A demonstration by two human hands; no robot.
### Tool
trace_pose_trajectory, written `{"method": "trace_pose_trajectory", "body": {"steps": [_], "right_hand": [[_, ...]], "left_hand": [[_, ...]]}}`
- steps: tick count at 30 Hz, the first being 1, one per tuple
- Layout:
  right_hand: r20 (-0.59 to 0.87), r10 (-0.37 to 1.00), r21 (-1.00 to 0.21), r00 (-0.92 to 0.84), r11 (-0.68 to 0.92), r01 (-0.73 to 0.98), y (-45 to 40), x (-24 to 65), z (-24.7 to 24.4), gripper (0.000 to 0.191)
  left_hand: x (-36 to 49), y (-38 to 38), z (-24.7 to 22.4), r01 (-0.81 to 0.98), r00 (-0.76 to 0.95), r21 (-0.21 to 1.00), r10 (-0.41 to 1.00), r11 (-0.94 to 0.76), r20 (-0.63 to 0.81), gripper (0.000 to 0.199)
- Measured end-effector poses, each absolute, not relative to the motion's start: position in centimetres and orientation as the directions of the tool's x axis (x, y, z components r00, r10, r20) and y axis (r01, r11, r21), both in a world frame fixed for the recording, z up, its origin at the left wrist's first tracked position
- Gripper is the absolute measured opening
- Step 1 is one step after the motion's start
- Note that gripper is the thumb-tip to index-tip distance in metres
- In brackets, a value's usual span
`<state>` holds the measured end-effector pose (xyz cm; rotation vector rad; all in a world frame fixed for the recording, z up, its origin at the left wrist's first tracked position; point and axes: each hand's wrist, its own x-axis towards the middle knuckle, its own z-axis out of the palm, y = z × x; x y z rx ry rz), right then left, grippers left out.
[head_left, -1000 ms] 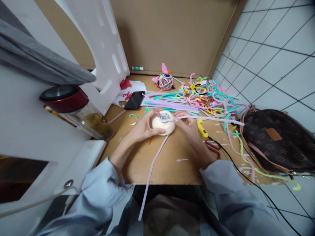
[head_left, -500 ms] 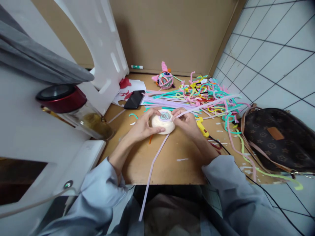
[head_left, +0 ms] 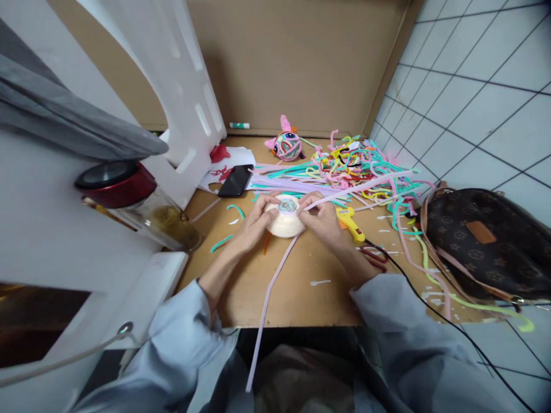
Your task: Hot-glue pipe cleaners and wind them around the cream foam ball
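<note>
Dangling past the worktop's front edge [head_left: 301, 324], the lilac tail [head_left: 266, 295] is perhaps risking a snag, tugging the cream ball [head_left: 284, 227] that the left hand [head_left: 253, 227] is clasping behind this edge, while the right hand [head_left: 325, 222] is pinching the upper strip [head_left: 357, 188].

The tabletop [head_left: 297, 287] looks like smooth, lightly sheened wood, marked with whitish smears, while the pipe cleaners [head_left: 365, 166] look fuzzy and matt. The glue gun [head_left: 355, 226] looks like yellow plastic and the phone [head_left: 235, 180] is dark and glossy. The bottle [head_left: 166, 223] has a transparent, shiny body under a lid with a metallic red band, and the sleeves [head_left: 181, 332] are soft, creased matt cloth.
</note>
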<state>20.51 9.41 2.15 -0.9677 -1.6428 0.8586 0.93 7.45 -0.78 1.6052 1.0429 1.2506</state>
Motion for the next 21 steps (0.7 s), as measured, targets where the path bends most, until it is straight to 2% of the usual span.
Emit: {"method": "trace_pose_trajectory", "body": {"steps": [5, 21], "right_hand": [[0.460, 0.875, -0.851, -0.151, 0.483, 0.205, 8.65, 20.17, 1.93, 0.005], [0.496, 0.851, -0.834, -0.171, 0.522, 0.178, 8.45, 20.46, 1.62, 0.009]], "left_hand": [[1.30, 7.62, -1.18, 0.089, 0.123, 0.949, 0.949, -0.301, 0.290, 0.031], [1.11, 7.62, -0.78, 0.103, 0.142, 0.944, 0.944, -0.312, 0.297, 0.033]]}}
